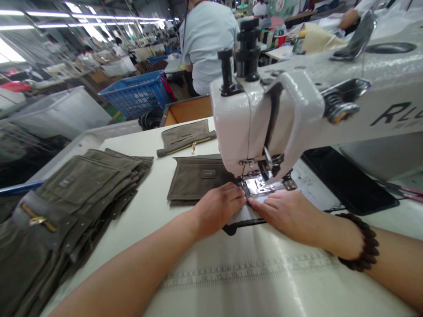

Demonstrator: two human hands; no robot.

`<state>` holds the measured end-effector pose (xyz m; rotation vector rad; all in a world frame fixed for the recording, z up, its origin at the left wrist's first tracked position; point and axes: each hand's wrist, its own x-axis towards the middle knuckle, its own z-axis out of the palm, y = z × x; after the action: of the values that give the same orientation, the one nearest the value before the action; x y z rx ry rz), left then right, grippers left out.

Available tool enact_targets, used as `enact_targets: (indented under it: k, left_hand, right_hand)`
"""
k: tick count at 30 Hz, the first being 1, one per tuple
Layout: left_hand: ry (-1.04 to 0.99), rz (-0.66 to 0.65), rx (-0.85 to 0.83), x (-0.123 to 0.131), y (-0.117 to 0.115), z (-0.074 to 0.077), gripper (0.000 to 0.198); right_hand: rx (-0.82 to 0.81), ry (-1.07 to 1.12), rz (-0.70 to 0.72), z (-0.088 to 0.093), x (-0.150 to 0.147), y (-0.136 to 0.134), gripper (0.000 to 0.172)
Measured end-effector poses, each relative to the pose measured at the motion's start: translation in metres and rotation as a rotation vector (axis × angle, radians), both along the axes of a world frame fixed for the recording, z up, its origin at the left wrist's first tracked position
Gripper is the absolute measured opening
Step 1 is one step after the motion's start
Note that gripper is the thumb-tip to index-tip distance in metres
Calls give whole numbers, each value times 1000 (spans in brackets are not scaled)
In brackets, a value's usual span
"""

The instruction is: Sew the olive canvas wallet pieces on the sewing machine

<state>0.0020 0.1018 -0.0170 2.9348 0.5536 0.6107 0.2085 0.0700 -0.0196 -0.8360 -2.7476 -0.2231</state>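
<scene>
At the sewing machine's needle plate, my two hands meet with fingertips nearly touching. My left hand has its fingers bent and together, gripping a grey fabric piece with a dark edge just in front of the presser foot. Closed on the same piece from the right is my right hand, index finger stretched along it and the others curled. Beyond my left hand lies an olive fabric panel with a small label; whether it joins the held piece is hidden. The needle area is partly covered by the machine head.
A stack of olive fabric pieces lies at left. A zipper strip and another panel lie behind. A black phone-like slab and scissors are right. A blue crate and a seated person are beyond.
</scene>
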Motion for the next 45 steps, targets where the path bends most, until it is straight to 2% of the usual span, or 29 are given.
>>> enact_targets:
  k: [7, 16, 24, 30, 33, 35, 40, 42, 45]
  left_hand:
    - [-40, 92, 110, 2, 8, -5, 27]
    - [-30, 161, 187, 3, 12, -4, 24]
    - [-38, 180, 166, 2, 15, -4, 26]
    - [-28, 236, 51, 0, 18, -4, 20]
    - [65, 286, -40, -7, 22, 4, 17]
    - [184, 306, -82, -12, 21, 15, 22]
    - [459, 366, -255, -11, -6, 47, 28]
    - [510, 332, -289, -4, -20, 52, 31]
    - [502, 291, -222, 3, -33, 48, 39]
  right_hand:
    - [-65, -8, -43, 3, -2, -1, 17]
    - [-66, -33, -40, 3, -1, -1, 16]
    - [-56, -42, -39, 6, -2, 0, 19]
    - [-64, -21, -34, 6, -3, 1, 17]
    - [-106, -33, -46, 7, -1, 1, 16]
    - [-119, -37, -45, 8, 1, 1, 13]
    - [-134, -46, 36, 10, 6, 0, 13]
    - [-139, -46, 70, 10, 8, -1, 13]
    - [-143, -38, 98, 12, 10, -3, 17]
